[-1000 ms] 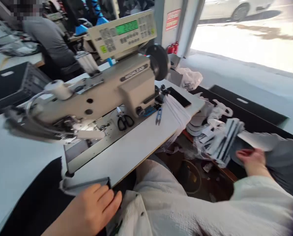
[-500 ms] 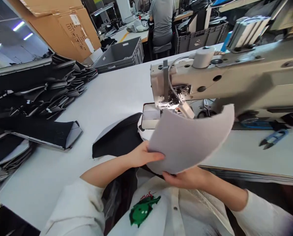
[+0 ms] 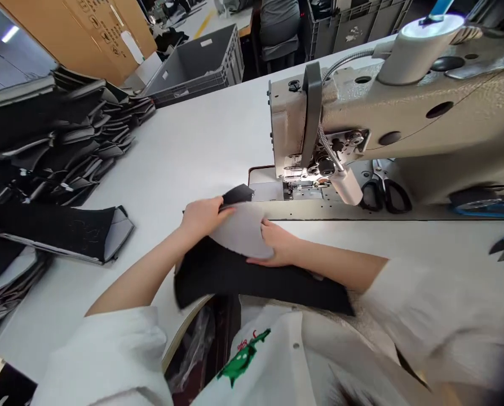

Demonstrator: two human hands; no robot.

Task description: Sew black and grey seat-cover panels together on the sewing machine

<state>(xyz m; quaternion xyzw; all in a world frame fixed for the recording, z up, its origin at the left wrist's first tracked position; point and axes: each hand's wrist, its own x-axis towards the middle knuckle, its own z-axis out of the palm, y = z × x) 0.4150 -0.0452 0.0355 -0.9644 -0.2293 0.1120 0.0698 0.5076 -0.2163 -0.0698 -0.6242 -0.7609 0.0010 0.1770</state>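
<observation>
With my left hand (image 3: pixel 200 219) and right hand (image 3: pixel 282 245), I have fingers closed on opposite sides of the grey piece (image 3: pixel 243 231), seemingly to steady it over the black piece (image 3: pixel 256 282) near the surface's (image 3: pixel 201 141) front edge.

A white table (image 3: pixel 201 141) carries stacked black-and-gray pieces (image 3: pixel 53 141), a sewing machine (image 3: pixel 362 113) and scissors (image 3: pixel 385 189).

Has lowered the curved light-grey fabric piece (image 3: pixel 241 230) leftward onto the long black fabric panel (image 3: pixel 260 286), and has drawn that panel nearer and rightward.
</observation>
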